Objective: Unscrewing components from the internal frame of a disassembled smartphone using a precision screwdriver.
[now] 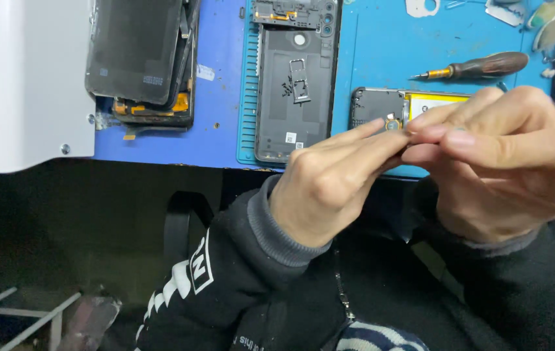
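My left hand (329,185) and my right hand (505,156) meet fingertip to fingertip above the near edge of a blue work mat (381,45). Pinched between them is a tiny round metallic part (392,123). Just behind my fingers lies an opened phone (381,107) with a dark inner cover and a yellow-white battery (436,102) showing. Which hand bears the small part's weight I cannot tell; both touch it.
A grey phone back cover (293,91) with loose tiny screws and a card tray lies mid-mat. A dark phone screen assembly (144,58) rests at the left, beside a white box (24,84). A wooden-handled screwdriver (479,66) lies at the right, tools beyond it.
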